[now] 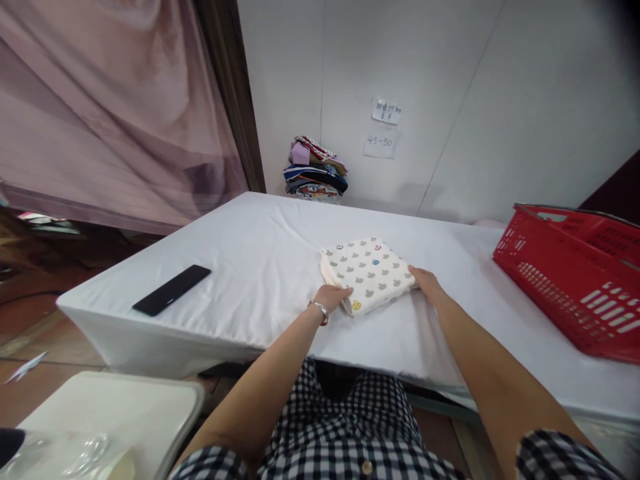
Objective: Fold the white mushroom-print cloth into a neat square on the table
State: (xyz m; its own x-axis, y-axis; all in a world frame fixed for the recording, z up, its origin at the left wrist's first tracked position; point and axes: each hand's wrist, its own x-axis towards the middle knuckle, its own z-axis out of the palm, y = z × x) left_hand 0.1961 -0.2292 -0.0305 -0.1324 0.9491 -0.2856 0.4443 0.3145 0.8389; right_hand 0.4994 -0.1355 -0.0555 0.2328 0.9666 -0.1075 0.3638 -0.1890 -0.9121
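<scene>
At left on the white-covered table (240, 267): black flat rectangular object (172, 290), lying at a slant. Far side, right of it: stack of folded cloths (316, 170), mixed colours, beside the wall. Centre, near edge: left hand (331, 299), bracelet (320, 311) on wrist; thumb on top, fingers pinching the near left corner of the folded cloth (373, 270). Cloth lies on the table, cream with grey, yellow, blue and red motifs; layered edges visible on its left side. Right hand (425, 279) at cloth's right corner, thumb and fingers closed on it; lower fingers partly hidden. Far right: red perforated basket (575, 280), on the table, well apart from the cloth.
</scene>
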